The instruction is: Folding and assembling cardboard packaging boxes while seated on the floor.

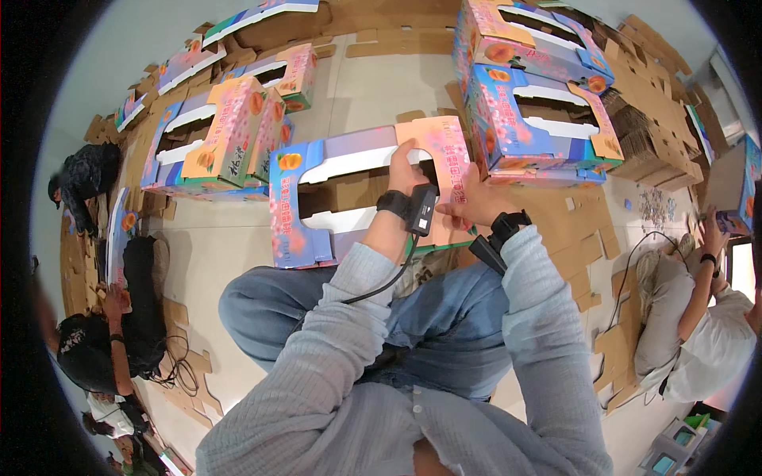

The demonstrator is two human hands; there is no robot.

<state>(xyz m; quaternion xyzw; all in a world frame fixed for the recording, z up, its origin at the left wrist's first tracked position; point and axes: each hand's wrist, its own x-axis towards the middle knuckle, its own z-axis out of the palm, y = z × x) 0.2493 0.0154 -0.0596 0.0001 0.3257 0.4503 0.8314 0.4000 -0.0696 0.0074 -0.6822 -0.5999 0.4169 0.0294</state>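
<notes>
A flat printed cardboard box (317, 190), blue and pink with peach pictures and white handle cut-outs, lies on the floor in front of my knees. My left hand (407, 170) grips its top right flap from above, fingers curled over the edge. My right hand (468, 198) presses on the pink end panel at the box's right side. Both wrists wear black bands with small devices, and a cable runs down my left sleeve.
Stacks of folded boxes of the same kind stand at the far left (214, 135) and far right (540, 103). Brown cardboard scraps (587, 238) litter the floor. Another person (706, 317) sits at the right, and others (103, 333) work at the left.
</notes>
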